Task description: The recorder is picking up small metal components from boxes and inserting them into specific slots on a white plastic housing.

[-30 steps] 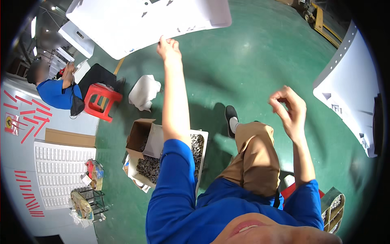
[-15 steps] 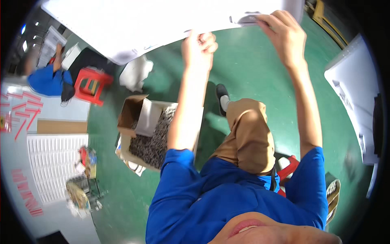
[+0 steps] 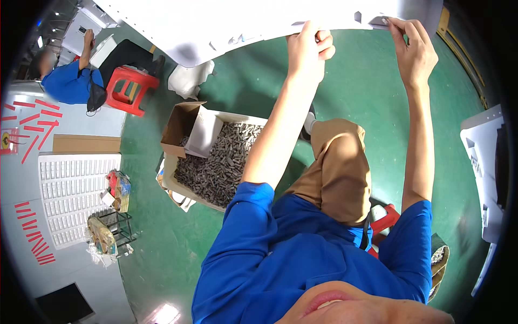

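Observation:
A large white panel (image 3: 259,16) with slots and small holes along its near edge spans the top of the view. My left hand (image 3: 310,51) is closed, its fingers curled at that edge; what they hold, if anything, is hidden. Farther right, my right hand (image 3: 415,51) pinches a small pale grey piece (image 3: 384,21) beside a recess in the panel's edge. Below my left forearm stands an open carton (image 3: 216,202) full of small grey plug-like pieces (image 3: 216,170).
A smaller open box (image 3: 181,129) sits in the carton. A white bag (image 3: 190,80) lies on the green floor. A person in blue sits by a red stool (image 3: 129,90) at left. Another white panel (image 3: 483,162) stands at right. A red stool (image 3: 386,217) is behind my leg.
The view has shifted, and the panel and both hands appear farther right. My right hand remains pinched by the panel edge; my left remains curled there. The carton's contents show more fully.

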`<state>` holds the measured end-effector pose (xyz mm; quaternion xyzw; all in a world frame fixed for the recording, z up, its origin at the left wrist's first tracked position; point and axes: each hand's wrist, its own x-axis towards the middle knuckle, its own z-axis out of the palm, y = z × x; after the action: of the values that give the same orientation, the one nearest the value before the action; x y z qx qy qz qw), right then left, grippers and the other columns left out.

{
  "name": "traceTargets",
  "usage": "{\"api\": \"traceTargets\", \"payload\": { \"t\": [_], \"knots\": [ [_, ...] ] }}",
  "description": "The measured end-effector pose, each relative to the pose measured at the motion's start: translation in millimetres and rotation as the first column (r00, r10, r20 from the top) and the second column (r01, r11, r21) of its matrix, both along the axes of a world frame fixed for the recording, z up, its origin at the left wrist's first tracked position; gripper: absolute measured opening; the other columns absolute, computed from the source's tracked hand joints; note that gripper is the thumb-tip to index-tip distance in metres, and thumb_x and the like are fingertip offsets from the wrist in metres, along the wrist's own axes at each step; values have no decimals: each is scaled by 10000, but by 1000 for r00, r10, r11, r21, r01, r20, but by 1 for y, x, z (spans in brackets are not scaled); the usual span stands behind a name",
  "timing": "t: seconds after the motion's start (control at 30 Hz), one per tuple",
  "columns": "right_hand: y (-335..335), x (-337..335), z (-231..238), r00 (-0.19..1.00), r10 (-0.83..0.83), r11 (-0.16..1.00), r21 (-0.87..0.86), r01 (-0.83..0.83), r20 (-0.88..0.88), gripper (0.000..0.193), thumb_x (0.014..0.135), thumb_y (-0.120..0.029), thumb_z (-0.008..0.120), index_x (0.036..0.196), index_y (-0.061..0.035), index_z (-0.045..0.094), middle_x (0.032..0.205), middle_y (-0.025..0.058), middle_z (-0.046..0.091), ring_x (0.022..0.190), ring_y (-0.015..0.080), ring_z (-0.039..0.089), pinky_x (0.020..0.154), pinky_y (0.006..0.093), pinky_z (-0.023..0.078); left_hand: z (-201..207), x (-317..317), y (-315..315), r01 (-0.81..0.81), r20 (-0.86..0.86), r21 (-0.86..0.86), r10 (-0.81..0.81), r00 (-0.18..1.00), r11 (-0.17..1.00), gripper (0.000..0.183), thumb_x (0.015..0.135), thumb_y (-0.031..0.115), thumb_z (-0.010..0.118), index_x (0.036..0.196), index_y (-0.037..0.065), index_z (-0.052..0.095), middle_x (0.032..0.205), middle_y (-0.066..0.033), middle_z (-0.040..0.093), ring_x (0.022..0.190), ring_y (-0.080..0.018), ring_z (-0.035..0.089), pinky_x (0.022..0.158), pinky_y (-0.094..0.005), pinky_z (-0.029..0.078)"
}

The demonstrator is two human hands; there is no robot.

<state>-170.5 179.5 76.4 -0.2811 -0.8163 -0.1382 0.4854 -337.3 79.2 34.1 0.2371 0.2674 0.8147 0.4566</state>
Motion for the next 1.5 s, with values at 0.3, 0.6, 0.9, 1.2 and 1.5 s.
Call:
{"api": "traceTargets", "payload": {
  "t": [0.3,0.6,0.9,1.2,1.5],
  "knots": [
    [-19,16,-16,987,133,983,-118,-143,-87,124,841,-152,659,947,-108,704,779,-4,640,651,80,575,613,219,463,-26,18,21,-49,9,58,49,999,997,224,914,188,500,737,81,415,595,6,404,421,-68,300,381,-240,226],
    [-81,23,-72,966,206,893,-374,-252,-158,102,764,19,671,864,6,658,679,47,529,601,102,499,568,234,404,-56,-57,38,51,-158,-90,-64,985,995,162,967,198,394,854,85,425,650,-41,430,444,-96,309,376,-224,249],
    [-116,19,-111,905,301,625,-655,-425,-301,95,828,-38,669,905,9,642,722,12,599,678,52,549,617,204,450,-80,-85,24,309,-110,-111,-321,941,945,202,942,251,463,863,65,470,630,-23,434,436,-97,343,360,-218,265],
    [-162,-50,-134,449,774,282,-392,-876,-447,190,759,-83,707,925,-10,647,776,90,617,695,177,620,624,283,486,-135,-32,-138,648,336,-334,-556,760,684,421,943,490,435,850,101,564,613,2,471,441,-102,409,391,-226,316],
    [-203,-112,-221,469,877,402,-692,-599,102,98,634,-78,662,724,-105,638,747,61,630,825,266,613,752,372,473,-151,-70,-288,-46,-211,-736,-165,963,676,250,973,174,428,971,-18,588,692,17,456,513,-20,333,438,-155,255]
  ]
}}
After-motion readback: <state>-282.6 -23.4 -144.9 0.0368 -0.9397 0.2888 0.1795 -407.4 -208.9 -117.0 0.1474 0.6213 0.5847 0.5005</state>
